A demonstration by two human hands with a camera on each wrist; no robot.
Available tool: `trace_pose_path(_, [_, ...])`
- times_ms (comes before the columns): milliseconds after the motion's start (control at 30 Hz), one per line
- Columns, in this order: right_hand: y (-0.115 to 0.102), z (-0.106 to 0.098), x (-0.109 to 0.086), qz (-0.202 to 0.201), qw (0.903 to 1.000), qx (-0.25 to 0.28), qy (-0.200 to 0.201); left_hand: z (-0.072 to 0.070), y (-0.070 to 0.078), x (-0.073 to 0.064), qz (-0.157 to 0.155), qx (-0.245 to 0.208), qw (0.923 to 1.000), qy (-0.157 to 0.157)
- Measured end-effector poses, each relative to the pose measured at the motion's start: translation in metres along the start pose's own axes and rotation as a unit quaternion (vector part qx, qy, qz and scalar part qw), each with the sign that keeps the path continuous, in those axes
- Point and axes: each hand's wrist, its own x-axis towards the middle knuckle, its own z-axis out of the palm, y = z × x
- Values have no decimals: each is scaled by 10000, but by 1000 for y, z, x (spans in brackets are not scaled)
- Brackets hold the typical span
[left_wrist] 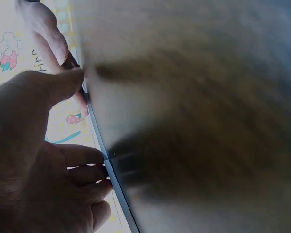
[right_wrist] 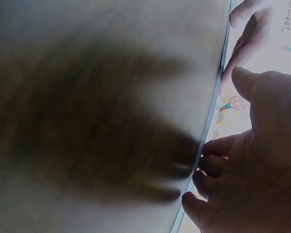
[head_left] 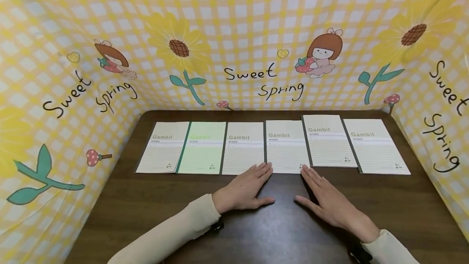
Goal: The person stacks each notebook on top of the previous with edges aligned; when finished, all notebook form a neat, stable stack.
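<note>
Notebooks (head_left: 287, 150), six of them, lie flat in a row across the table (head_left: 146, 194), probably spread so every cover shows (one is green, the rest pale). At the row's near edge, left hand (head_left: 244, 188) and right hand (head_left: 331, 203) rest with fingers extended, both holding nothing, fingertips about the near corners of the fourth from the left, perhaps steadying it.

Row of Closed Notebooks

A green notebook (head_left: 201, 156) lay flat; one white notebook (head_left: 165, 153) adjoined it at left, four white notebooks (head_left: 287, 152) ranged to its right, the third set farther back. The left hand (head_left: 243, 186) and right hand (head_left: 329, 201) touched the second's near corners.
</note>
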Motion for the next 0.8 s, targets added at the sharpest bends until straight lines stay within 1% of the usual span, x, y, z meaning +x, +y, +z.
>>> trace_pose_path(167, [-2,0,-3,-37,10000,15,6,0,5,-2,17,172,9999,13])
trace_pose_path(333, [-7,2,-12,-45,10000,-10,43,4,13,-9,-43,236,9997,-57])
trace_pose_path(433, [-11,4,-20,-30,10000,-54,72,6,19,-15,-10,284,9996,-86])
trace_pose_path(567, [-18,6,-33,-33,9998,-127,122,9,27,-25,111,337,9993,-88])
trace_pose_path(700, [-24,7,-43,-7,9997,-171,155,11,32,-32,164,232,9995,-106])
trace_pose_path(800, [-26,8,-45,70,9998,-151,125,12,33,-34,189,34,9998,-86])
